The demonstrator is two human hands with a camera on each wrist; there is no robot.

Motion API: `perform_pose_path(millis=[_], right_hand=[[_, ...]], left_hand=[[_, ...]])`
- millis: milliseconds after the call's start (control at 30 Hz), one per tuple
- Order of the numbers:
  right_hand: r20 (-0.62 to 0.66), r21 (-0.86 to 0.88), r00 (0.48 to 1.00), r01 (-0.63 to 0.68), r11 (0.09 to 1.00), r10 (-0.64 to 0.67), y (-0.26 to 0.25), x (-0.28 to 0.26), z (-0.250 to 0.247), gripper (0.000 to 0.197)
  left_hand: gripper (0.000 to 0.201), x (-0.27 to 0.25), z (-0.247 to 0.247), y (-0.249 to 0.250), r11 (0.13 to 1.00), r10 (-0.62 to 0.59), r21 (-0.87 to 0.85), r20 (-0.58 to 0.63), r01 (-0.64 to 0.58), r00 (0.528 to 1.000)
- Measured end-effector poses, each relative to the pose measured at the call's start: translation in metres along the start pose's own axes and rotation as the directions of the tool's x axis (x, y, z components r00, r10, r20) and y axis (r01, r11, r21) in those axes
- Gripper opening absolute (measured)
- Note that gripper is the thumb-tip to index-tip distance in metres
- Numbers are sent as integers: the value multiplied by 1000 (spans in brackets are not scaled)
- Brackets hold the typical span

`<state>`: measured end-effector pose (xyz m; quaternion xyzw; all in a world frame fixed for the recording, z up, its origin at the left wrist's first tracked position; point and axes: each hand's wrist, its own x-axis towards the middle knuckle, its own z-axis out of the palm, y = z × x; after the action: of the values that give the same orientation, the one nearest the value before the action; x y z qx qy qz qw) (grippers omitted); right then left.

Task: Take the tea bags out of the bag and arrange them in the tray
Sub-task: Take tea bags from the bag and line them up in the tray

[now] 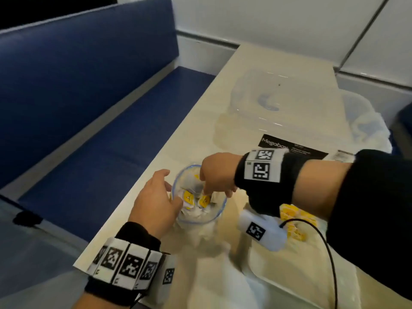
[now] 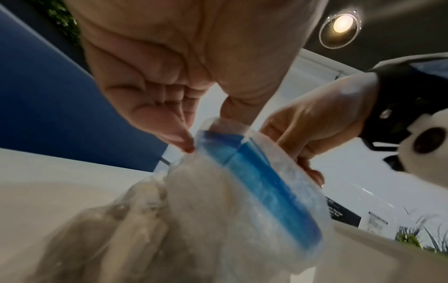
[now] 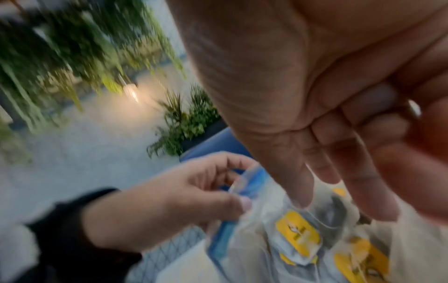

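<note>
In the lower middle of the head view, a clear plastic bag [image 1: 201, 217] with a blue zip rim stands open on the pale worktop [image 1: 256, 70]. The left hand [image 1: 156, 204] grips the bag's left rim, thumb and fingers curled on the plastic. The right hand [image 1: 217, 172] comes down from the right with its fingers inside the mouth of the bag, their tips at the tea bags [image 1: 196, 198], which show yellow tags among white paper. Whether those fingers have closed on one cannot be told here. To the lower right, partly hidden behind the right forearm, more yellow-tagged tea bags lie in a tray [image 1: 265, 275] with a pale rim. Further up the worktop sits a clear storage box [image 1: 281, 108] bearing a black label [image 1: 289, 147]; a blue bench seat [image 1: 89, 85] fills the left of the frame.

In the left wrist view, the left hand fills the upper middle; a fingertip [image 2: 186, 147] and the thumb press either side of the bag's blue zip strip [image 2: 261, 183], holding it open. The right hand reaches in from the right of the frame, fingers pointing down behind the rim.

In the right wrist view, which is blurred, the right hand occupies the upper right, its fingers [image 3: 300, 183] extended downward and loosely together over the bag's mouth, holding nothing that can be seen. Yellow tags lie just below the fingertips at lower right. The left hand pinches the blue rim at centre left.
</note>
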<state>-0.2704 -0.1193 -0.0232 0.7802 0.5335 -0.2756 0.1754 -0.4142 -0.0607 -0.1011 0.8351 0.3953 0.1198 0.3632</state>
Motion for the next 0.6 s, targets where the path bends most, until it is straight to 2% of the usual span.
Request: perform_pose_path(millis=[67, 133, 167, 233, 267, 333, 400, 467, 533, 600], right_hand=[[51, -81, 999, -10, 997, 15, -12, 9, -3, 40], [67, -92, 997, -20, 996, 26, -22, 15, -6, 44], [83, -112, 996, -3, 994, 12, -26, 18, -6, 42], [132, -151, 989, 90, 985, -70, -36, 21, -8, 24], [134, -174, 984, 137, 975, -115, -40, 21, -8, 24], [78, -213, 990, 132, 968, -118, -45, 22, -4, 30], [-2, -228, 995, 93, 969, -96, -47, 26, 3, 24], [-67, -183, 996, 41, 982, -54, -46, 29, 12, 14], [-129, -69, 991, 21, 997, -30, -43, 30, 15, 12], [-128, -94, 991, 37, 995, -49, -41, 29, 12, 13]], left_hand=[[58, 1, -2, 0, 999, -13, -46, -12, 12, 1000], [55, 1, -2, -1, 996, -17, -86, -20, 15, 1000], [53, 2, -2, 0, 994, -22, -105, -18, 20, 1000], [51, 2, -1, -1, 989, -44, -142, -15, 41, 999], [50, 2, 0, -1, 986, -52, -159, -13, 50, 999], [49, 2, 1, -1, 981, -60, -184, -7, 58, 998], [50, 3, 1, -1, 979, -56, -195, -5, 54, 998], [49, 4, 1, -1, 979, -54, -199, -8, 51, 999], [48, 4, 0, -2, 977, -61, -207, -9, 57, 998], [47, 5, -1, -1, 975, -67, -213, -6, 65, 998]])
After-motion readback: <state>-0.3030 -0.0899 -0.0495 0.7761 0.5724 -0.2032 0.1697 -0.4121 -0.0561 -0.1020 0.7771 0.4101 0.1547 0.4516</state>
